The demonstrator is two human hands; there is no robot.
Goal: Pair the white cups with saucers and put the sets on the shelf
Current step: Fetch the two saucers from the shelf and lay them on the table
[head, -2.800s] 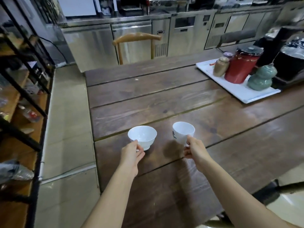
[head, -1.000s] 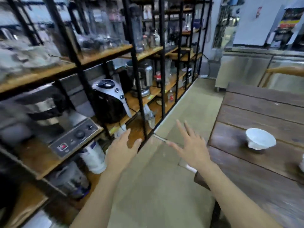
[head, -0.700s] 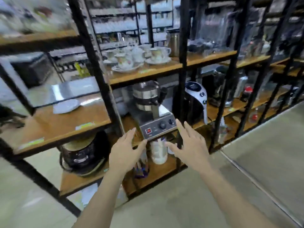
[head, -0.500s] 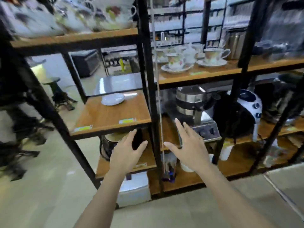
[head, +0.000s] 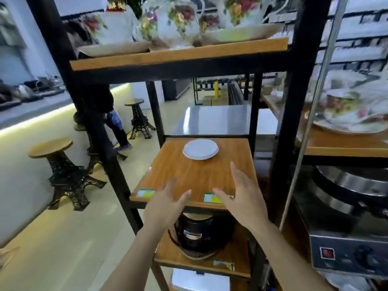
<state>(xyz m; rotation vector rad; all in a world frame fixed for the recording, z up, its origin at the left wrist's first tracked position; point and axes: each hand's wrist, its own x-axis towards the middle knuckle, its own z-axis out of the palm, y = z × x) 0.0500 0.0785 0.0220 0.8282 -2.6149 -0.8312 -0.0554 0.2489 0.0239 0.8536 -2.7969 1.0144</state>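
Note:
A small stack of white saucers (head: 200,149) lies near the back of a wooden shelf board (head: 195,177) in a black metal rack. My left hand (head: 165,204) and my right hand (head: 241,196) hover side by side over the board's front edge, fingers spread, palms facing each other, both holding nothing. The saucers sit well beyond my fingertips. No white cup is in view.
Floral teapots and cups (head: 174,19) fill the shelf above, more floral china (head: 348,110) sits at right. A black cooker (head: 199,234) stands on the board below. Black uprights (head: 291,114) flank the bay. Stools (head: 60,162) and a person's legs (head: 117,131) are at left.
I have turned from the table, leaving both cups there, and moved up to the rack. My empty hands have risen toward the shelf with the saucers.

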